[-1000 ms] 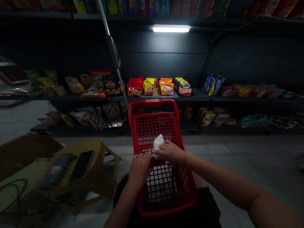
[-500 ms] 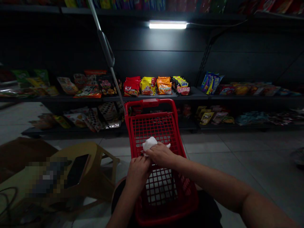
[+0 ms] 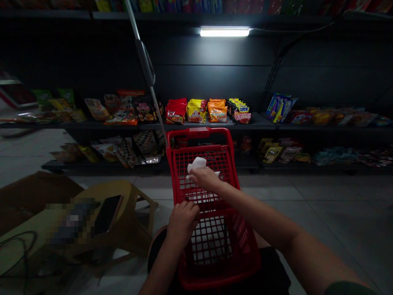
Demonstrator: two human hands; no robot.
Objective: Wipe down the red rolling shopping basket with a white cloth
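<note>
A red plastic shopping basket (image 3: 196, 282) with grid walls and a raised handle stands in front of me, close to my knees. My right hand (image 3: 205, 178) is closed on a white cloth or tissue (image 3: 197, 163) over the upper part of the grid. Part of the white stuff sticks out on the hand's right side. Below and to the left, my left hand (image 3: 183, 221) has its fingers curled over the basket's left edge, near the crossbar. Its fingertips are partly hidden.
Dark shelves hold several snack packets, among them red packets (image 3: 176, 111) and orange packets (image 3: 217, 110). A lit tube lamp (image 3: 224, 31) hangs above. At left, a stool (image 3: 129, 209) carries a phone (image 3: 108, 214). A metal pole (image 3: 135, 24) slants behind the basket's left corner.
My right hand has moved up the basket's grid with the white cloth, away from my left hand. My left hand stays at the basket's left edge. The view has shifted slightly.
</note>
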